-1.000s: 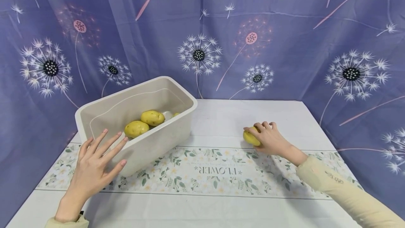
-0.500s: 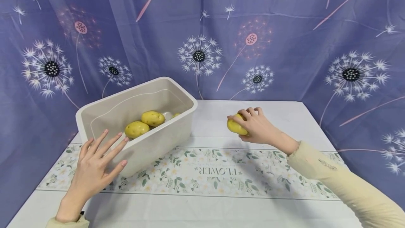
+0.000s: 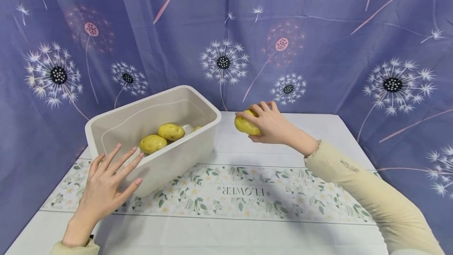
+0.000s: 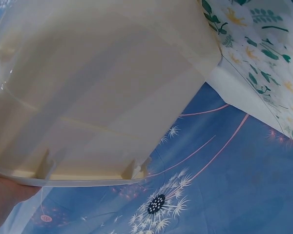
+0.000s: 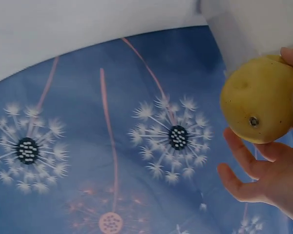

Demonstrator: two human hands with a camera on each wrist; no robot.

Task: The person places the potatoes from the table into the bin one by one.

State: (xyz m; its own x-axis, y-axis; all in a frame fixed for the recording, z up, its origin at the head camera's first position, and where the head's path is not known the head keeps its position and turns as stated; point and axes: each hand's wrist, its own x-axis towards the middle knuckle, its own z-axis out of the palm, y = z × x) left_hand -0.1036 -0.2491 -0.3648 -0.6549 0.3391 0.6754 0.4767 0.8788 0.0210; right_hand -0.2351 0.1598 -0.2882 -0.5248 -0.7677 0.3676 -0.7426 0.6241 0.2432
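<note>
A yellow potato (image 3: pixel 246 124) is gripped by my right hand (image 3: pixel 270 124), raised over the table just right of the bin. The right wrist view shows the potato (image 5: pixel 259 100) with a dark eye on its skin, thumb and fingers around it. My left hand (image 3: pixel 106 186) lies with fingers spread at the near rim of the beige plastic bin (image 3: pixel 177 160). Two whole potatoes lie inside, one nearer (image 3: pixel 153 144) and one behind it (image 3: pixel 171 132); a sliver of another shows past the rim. In the left wrist view the bin's outer wall (image 4: pixel 102 87) fills much of the frame.
The bin stands angled on the left of the white table (image 3: pixel 198 235). A flowered runner (image 3: pixel 244 204) crosses the table beneath it. Dandelion-printed purple curtains (image 3: pixel 177 50) hang behind and along both sides.
My right hand has lifted the potato off the table and carried it left and up, toward the bin. The left hand has stayed in place.
</note>
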